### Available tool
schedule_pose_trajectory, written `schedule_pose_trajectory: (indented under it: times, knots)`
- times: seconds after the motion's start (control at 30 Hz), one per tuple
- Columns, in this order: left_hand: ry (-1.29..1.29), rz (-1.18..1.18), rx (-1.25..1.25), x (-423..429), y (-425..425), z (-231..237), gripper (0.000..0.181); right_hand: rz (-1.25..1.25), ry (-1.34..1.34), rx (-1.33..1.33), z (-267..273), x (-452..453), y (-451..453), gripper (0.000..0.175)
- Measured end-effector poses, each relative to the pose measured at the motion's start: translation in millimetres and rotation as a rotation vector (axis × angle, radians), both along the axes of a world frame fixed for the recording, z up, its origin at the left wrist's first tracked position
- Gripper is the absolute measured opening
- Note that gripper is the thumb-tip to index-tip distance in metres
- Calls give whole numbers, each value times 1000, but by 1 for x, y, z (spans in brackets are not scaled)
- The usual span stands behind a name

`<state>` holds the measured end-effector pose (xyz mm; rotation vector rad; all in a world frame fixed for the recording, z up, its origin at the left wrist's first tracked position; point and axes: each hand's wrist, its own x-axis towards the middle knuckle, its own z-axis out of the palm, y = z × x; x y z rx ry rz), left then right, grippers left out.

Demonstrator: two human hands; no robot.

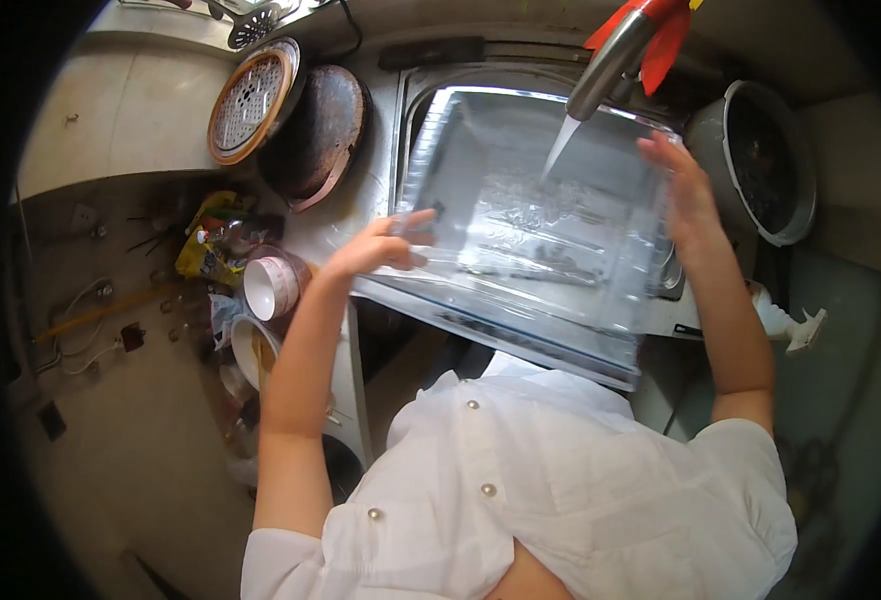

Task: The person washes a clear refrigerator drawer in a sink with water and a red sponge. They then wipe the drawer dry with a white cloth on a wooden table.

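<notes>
A large transparent plastic drawer (538, 225) lies tilted over the metal sink (401, 142), its front panel towards my white shirt. Water runs from the metal faucet (607, 64) into the drawer, and a shallow layer glistens on its bottom. My left hand (380, 246) grips the drawer's left side, with fingers reaching over the rim. On the opposite side, my right hand (677, 184) holds the right rim near its far corner. Both hands and the drawer are slightly blurred.
A dark round pan (320, 139) and a steamer rack (249, 105) lean left of the sink. Stacked bowls (269, 289) stand at the left. To the right are a grey basin (770, 165) and a spray bottle (778, 315). Red material (665, 52) hangs around the faucet.
</notes>
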<state>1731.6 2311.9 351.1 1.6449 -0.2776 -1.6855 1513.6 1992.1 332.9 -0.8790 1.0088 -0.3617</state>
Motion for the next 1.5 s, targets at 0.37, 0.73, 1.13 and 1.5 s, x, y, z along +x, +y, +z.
schedule_pose_trajectory:
  times: [0.37, 0.73, 1.13, 1.5]
  knots:
    - [-280, 13, 18, 9, -35, -20, 76, -100, -197, -142, -40, 14, -26, 22]
    - [-344, 211, -93, 36, 14, -3, 73, -83, -567, 3, -56, 71, 9, 22]
    - [63, -32, -76, 53, -18, -18, 76, 329, -293, -385, -20, 9, -19, 55]
    - [426, -51, 105, 101, -52, 0, 56, -94, -96, 90, -80, -5, 39, 74]
